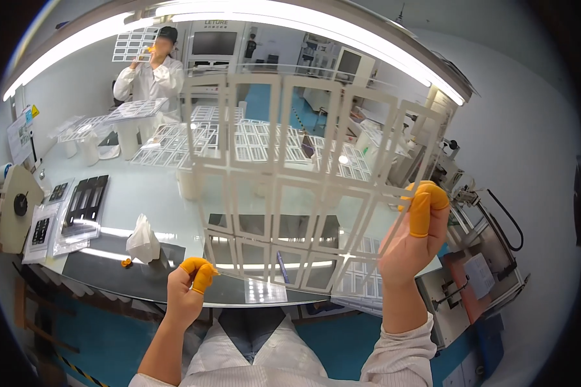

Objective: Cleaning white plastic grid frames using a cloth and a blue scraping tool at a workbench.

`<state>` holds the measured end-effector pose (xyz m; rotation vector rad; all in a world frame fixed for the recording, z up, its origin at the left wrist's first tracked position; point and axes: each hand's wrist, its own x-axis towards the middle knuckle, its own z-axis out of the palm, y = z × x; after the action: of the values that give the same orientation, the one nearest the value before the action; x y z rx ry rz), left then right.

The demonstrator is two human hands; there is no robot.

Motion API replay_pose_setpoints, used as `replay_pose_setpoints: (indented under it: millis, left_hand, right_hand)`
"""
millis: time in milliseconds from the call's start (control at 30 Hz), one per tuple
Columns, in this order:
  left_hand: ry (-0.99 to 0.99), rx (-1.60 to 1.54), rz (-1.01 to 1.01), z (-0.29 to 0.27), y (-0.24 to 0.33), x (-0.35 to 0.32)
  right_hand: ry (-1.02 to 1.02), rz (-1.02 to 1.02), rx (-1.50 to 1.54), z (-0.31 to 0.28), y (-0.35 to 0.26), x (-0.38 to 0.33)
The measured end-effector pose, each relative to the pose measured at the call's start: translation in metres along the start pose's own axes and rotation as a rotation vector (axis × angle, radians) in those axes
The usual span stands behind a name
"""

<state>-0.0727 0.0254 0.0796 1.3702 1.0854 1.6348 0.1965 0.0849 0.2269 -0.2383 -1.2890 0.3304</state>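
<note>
A clear sheet printed with a grid of white rectangular frames [308,177] is held up, tilted, above the counter [126,216]. The left hand [186,284] pinches the sheet's lower left corner between thumb and forefinger, tips covered by orange finger cots [203,274]. The right hand [414,242], likewise capped, pinches the sheet's right edge, its fingers curled. Through the sheet show a dark mat [239,248] and a blue pen [283,267]. Left of the sheet stand a crumpled white tissue [143,240] and, farther off, black slotted strips [87,201]. Beyond the sheet, a white-coated co-worker [150,80] raises a similar framed panel [133,46].
</note>
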Motion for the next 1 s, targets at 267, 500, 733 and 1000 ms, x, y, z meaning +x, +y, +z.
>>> replay_pose_setpoints:
  millis: [267, 500, 733, 1000]
  left_hand:
    - [0.032, -0.008, -0.011, 0.004, -0.004, 0.0]
    - [0.023, 0.021, -0.028, 0.01, -0.003, 0.001]
    - [-0.007, 0.086, -0.123, -0.006, -0.005, 0.003]
    - [0.489, 1.255, 0.193, -0.119, -0.045, 0.039]
  right_hand:
    - [-0.094, -0.053, 0.043, 0.001, -0.005, -0.004]
    - [-0.039, -0.065, 0.037, 0.001, -0.008, -0.002]
    - [-0.041, -0.011, 0.019, 0.005, 0.003, -0.009]
    - [0.041, 0.006, -0.106, -0.027, 0.031, -0.012]
